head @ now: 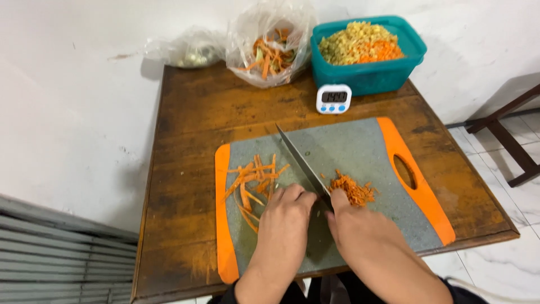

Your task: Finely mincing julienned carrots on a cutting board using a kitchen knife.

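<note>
on the grey, orange-edged cutting board (360,152), thin carrot strips (253,183) lie toward its left end. the left hand (284,225) rests curled, fingertips pressed at the strips beside the knife (301,160). the blade's long axis slants from the hands up-left toward the board's far edge. the right hand (357,228) is clamped round the knife's handle, just by a heap of chopped carrot (353,189).

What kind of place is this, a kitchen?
Probably a plain home or small food-prep corner: a wooden table against a white wall, a grey and orange cutting board with carrot strips, and a teal tub of chopped vegetables.
</note>
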